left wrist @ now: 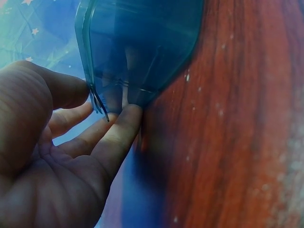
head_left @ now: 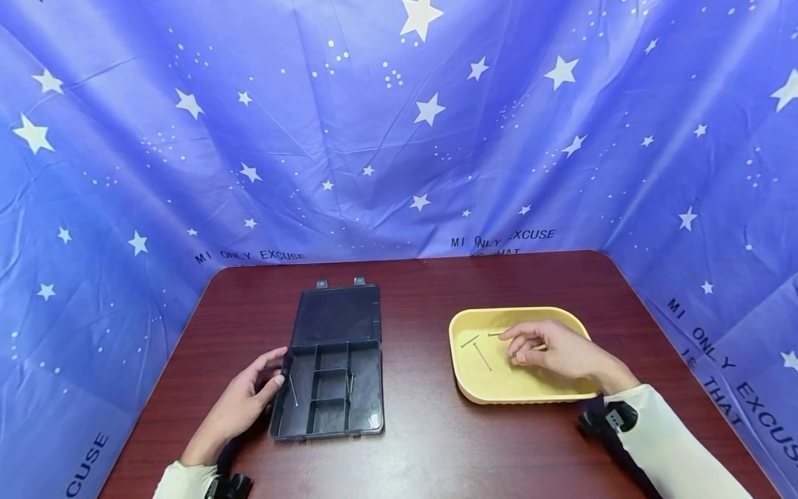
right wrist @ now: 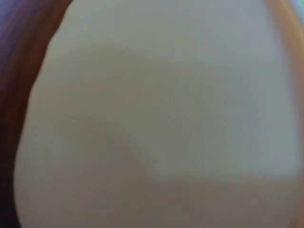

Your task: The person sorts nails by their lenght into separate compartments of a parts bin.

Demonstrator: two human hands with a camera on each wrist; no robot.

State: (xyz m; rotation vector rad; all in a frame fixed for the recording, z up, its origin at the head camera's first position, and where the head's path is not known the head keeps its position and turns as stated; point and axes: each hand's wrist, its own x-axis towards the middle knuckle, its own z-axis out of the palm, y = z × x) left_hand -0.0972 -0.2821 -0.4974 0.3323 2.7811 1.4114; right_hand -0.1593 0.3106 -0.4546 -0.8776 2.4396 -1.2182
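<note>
My left hand [head_left: 240, 402] grips the left wall of a dark, see-through compartment box [head_left: 330, 403], thumb at the rim and fingers along its outside, as the left wrist view shows. The box lies flat with its lid [head_left: 338, 315] folded back. One thin screw [head_left: 294, 391] lies in the long left compartment, and others [head_left: 351, 385] are by the right divider. Over the yellow tray [head_left: 464, 388] hovers my right hand [head_left: 548, 348], fingers loosely bent, index fingertip close to a screw [head_left: 493, 335]. Two more screws [head_left: 482, 357] lie left of it. The right wrist view is blurred.
Both containers rest on a dark red-brown table [head_left: 418, 416], box on the left and tray on the right. A blue curtain [head_left: 374, 138] with white stars hangs behind the table and along both sides.
</note>
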